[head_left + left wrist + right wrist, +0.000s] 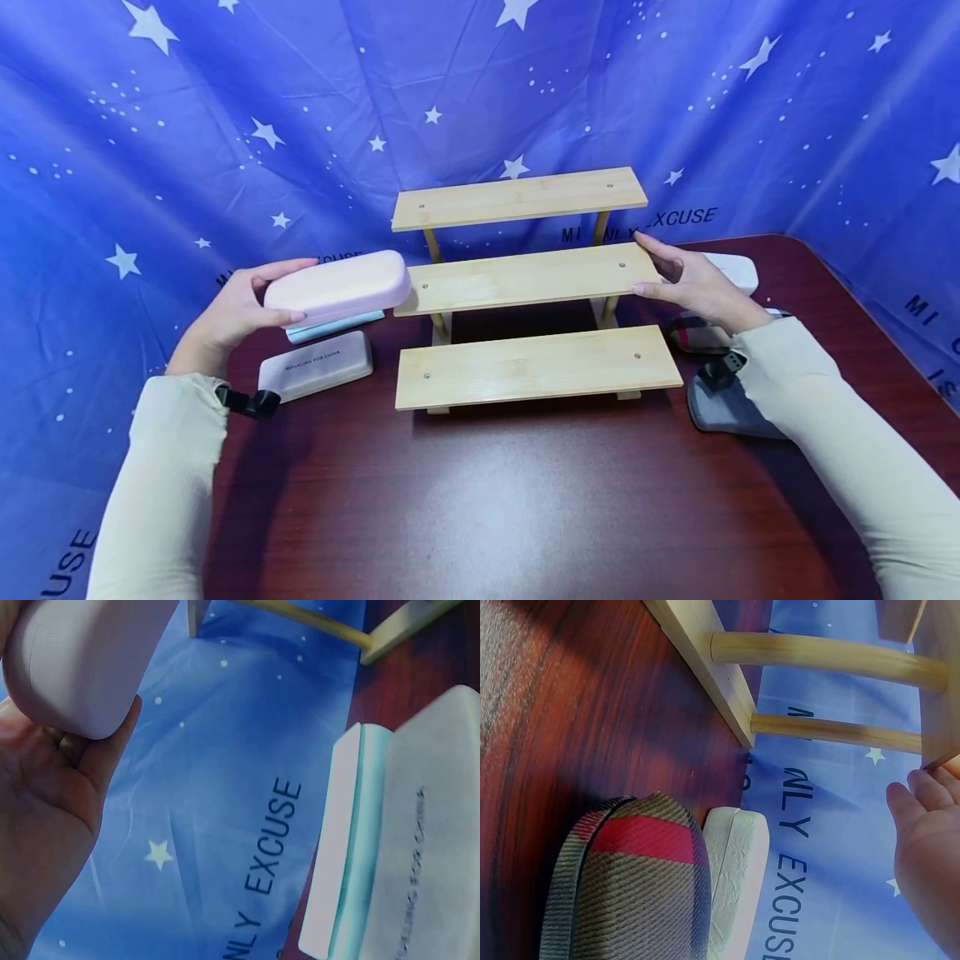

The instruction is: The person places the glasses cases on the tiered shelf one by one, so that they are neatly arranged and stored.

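Note:
A pale pink case is held up by my left hand, the thumb on its near side and fingers along its far side. Its right end is at the left end of the middle shelf of a three-tier wooden stand; whether they touch I cannot tell. In the left wrist view the hand grips the pink case above the things on the table. At the right end of the middle shelf, my right hand touches the board with thumb and fingertips. The right wrist view shows its fingers against the board's edge.
Left of the stand lie a grey lettered case and a light blue case. On the right are a white case, a plaid case and a dark grey case. A blue starry curtain hangs behind.

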`<control>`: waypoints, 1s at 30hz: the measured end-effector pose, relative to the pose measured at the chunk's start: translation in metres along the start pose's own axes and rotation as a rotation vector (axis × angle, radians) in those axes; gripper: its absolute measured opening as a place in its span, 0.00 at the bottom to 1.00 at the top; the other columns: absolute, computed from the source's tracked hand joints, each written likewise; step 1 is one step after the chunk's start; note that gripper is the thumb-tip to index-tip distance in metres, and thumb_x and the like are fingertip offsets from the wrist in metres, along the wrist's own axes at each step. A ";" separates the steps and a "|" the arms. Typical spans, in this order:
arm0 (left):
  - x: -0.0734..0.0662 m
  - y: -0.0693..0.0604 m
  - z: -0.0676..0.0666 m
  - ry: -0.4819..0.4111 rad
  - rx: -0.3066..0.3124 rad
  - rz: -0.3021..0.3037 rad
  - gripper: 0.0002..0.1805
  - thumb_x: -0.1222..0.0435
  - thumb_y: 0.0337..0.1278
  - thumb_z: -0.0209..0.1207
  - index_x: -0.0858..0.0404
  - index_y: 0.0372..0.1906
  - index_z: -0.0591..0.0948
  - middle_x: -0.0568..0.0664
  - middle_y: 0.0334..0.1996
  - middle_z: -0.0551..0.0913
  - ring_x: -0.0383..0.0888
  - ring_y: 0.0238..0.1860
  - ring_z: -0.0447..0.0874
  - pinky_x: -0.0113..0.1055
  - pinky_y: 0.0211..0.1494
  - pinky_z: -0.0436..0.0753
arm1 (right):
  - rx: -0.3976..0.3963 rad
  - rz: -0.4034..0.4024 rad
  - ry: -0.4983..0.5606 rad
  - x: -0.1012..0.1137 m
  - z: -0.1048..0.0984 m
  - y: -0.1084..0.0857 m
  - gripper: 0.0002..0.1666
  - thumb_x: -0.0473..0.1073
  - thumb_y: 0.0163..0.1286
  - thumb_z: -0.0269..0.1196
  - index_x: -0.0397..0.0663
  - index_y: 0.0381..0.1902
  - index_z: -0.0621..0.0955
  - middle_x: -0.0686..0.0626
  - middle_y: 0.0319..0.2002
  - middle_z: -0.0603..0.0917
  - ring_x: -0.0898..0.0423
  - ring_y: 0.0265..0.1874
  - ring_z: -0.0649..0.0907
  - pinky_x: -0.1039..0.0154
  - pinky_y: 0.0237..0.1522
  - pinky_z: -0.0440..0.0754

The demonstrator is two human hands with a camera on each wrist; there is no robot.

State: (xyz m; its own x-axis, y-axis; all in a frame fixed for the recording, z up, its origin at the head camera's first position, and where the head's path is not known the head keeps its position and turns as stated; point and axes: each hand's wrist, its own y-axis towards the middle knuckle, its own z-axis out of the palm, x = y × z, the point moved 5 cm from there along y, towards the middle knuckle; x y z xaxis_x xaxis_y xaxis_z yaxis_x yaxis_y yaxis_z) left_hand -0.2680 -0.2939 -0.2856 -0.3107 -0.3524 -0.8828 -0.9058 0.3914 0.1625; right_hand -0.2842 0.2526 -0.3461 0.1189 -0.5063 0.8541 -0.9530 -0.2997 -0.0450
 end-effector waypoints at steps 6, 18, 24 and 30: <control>-0.007 0.020 0.006 0.004 -0.003 0.007 0.35 0.79 0.43 0.64 0.66 0.63 0.73 0.38 0.48 0.83 0.38 0.41 0.77 0.26 0.40 0.76 | 0.003 -0.001 -0.005 -0.001 -0.001 0.000 0.48 0.51 0.65 0.63 0.67 0.74 0.48 0.49 0.75 0.47 0.47 0.72 0.51 0.45 0.67 0.55; -0.019 0.061 0.023 0.030 0.007 -0.014 0.33 0.74 0.44 0.65 0.62 0.62 0.74 0.39 0.47 0.82 0.41 0.42 0.75 0.27 0.40 0.77 | 0.005 0.014 0.004 0.000 0.000 0.000 0.49 0.51 0.64 0.63 0.67 0.74 0.47 0.49 0.75 0.47 0.48 0.72 0.50 0.47 0.67 0.56; -0.031 0.085 0.034 0.005 0.022 -0.001 0.33 0.74 0.44 0.65 0.62 0.62 0.75 0.41 0.45 0.82 0.42 0.42 0.76 0.27 0.41 0.76 | 0.001 0.008 0.013 0.001 -0.001 0.000 0.50 0.50 0.64 0.64 0.63 0.75 0.47 0.47 0.75 0.47 0.47 0.72 0.50 0.46 0.66 0.56; -0.045 0.106 0.047 0.019 0.036 0.034 0.32 0.73 0.43 0.66 0.62 0.61 0.76 0.43 0.44 0.82 0.42 0.42 0.75 0.28 0.42 0.76 | 0.012 0.001 0.011 0.002 0.000 0.000 0.50 0.50 0.64 0.64 0.64 0.74 0.47 0.49 0.75 0.47 0.48 0.72 0.50 0.47 0.66 0.56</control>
State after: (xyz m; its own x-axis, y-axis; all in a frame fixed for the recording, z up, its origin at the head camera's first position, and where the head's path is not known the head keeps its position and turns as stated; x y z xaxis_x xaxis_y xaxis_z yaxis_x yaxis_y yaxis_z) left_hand -0.3368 -0.1964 -0.2498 -0.3466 -0.3542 -0.8686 -0.8839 0.4334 0.1759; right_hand -0.2840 0.2521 -0.3443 0.1145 -0.4979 0.8596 -0.9498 -0.3086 -0.0522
